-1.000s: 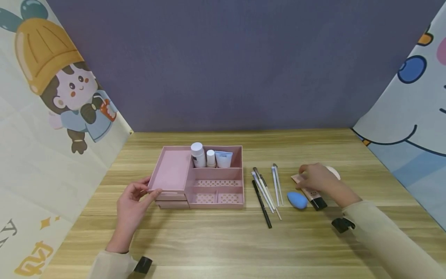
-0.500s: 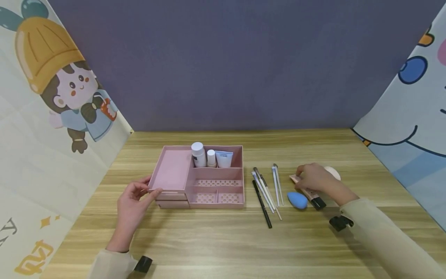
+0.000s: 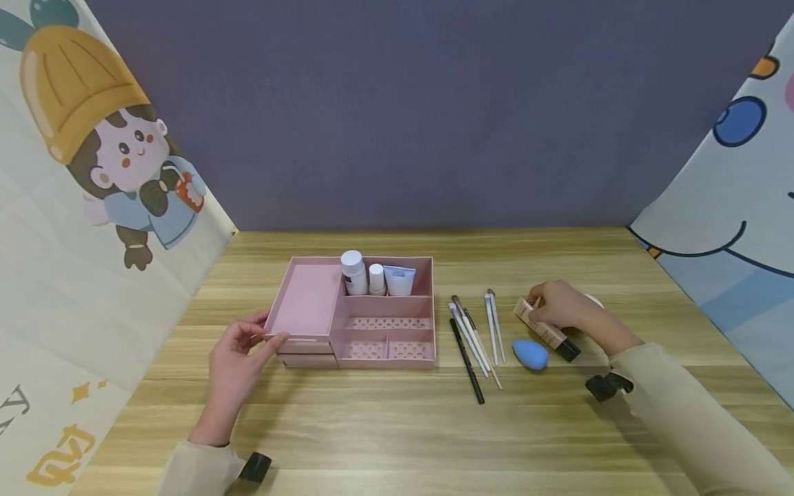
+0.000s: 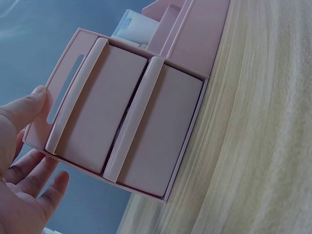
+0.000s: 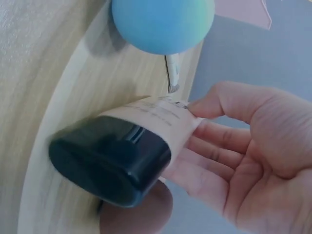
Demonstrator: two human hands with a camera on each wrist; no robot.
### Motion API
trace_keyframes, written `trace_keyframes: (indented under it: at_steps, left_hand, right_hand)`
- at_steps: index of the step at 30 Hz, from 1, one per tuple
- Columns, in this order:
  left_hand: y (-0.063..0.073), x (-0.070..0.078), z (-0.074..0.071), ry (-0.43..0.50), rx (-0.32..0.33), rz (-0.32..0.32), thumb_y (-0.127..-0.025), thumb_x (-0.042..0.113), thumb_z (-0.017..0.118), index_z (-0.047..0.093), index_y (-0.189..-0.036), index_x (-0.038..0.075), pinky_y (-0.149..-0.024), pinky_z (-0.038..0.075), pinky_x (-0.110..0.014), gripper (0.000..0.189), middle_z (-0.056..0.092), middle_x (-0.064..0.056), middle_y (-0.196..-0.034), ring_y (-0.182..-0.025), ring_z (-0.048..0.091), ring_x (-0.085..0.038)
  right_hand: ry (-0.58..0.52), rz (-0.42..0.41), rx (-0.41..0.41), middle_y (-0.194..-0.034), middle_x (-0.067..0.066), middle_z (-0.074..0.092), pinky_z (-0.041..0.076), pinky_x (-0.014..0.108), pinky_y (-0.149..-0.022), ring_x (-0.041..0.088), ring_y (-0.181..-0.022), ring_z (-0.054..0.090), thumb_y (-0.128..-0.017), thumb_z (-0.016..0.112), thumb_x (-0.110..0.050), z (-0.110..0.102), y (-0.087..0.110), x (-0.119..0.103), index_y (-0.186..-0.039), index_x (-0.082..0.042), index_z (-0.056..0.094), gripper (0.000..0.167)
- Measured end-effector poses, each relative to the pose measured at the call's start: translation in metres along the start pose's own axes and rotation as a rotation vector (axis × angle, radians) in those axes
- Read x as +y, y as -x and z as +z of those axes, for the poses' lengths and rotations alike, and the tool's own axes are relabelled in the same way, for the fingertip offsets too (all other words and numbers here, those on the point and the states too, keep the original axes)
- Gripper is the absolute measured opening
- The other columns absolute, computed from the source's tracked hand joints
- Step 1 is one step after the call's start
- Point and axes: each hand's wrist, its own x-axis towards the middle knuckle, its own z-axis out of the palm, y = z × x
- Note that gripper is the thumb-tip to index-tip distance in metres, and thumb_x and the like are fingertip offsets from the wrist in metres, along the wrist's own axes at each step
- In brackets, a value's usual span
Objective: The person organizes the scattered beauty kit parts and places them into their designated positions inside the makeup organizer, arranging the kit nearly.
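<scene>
A pink desktop organizer (image 3: 309, 296) with two front drawers (image 4: 105, 105) stands left of centre. My left hand (image 3: 238, 362) holds its front left corner, the thumb on the front in the left wrist view (image 4: 24, 161). Over on the right, my right hand (image 3: 561, 306) pinches a beige tube (image 3: 546, 333) with a black cap (image 5: 112, 158) between thumb and fingers. The tube is tilted, its cap end towards me. Close beside it lies a blue makeup sponge (image 3: 530, 355). A white round piece (image 3: 594, 300) is mostly hidden behind the right hand.
Several makeup brushes (image 3: 474, 337) and a black pencil (image 3: 466, 362) lie between the organizer and the sponge. In the organizer's back compartment stand a white bottle (image 3: 354, 274), a smaller white-capped bottle (image 3: 376, 279) and a pale blue tube (image 3: 400, 280). A dark panel (image 3: 422, 124) borders the table's back.
The beige tube has turned in my right hand, so more of its printed face shows, and it looks slightly raised. My left hand has stayed on the organizer's corner.
</scene>
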Motion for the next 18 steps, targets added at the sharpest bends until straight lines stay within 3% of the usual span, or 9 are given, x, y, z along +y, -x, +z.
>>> trace_keyframes:
  at_steps: [9,18]
  left_hand:
    - [-0.0013,-0.0019,-0.0005,-0.038,-0.007,0.001,-0.081,-0.009,0.077,0.052,-0.092,-0.009,-0.083,0.050,-0.011,0.027,0.063,-0.022,-0.127,-0.098,0.060,0.006]
    - [-0.0016,-0.0031,0.0002,-0.005,-0.008,0.009,-0.081,-0.008,0.078,0.052,-0.092,-0.011,-0.082,0.050,-0.010,0.028,0.064,-0.020,-0.126,-0.098,0.061,0.006]
  right_hand:
    - [0.027,-0.055,0.049,-0.083,0.011,0.069,0.054,0.037,-0.063,0.015,-0.064,0.061,-0.086,0.068,-0.006,-0.0025,-0.0023,0.0024,-0.103,0.010,0.067,0.023]
    - [-0.091,-0.058,0.117,-0.084,0.016,0.070,0.054,0.031,-0.051,0.017,-0.060,0.063,-0.089,0.066,-0.001,-0.0087,-0.0030,-0.0005,-0.107,0.015,0.062,0.025]
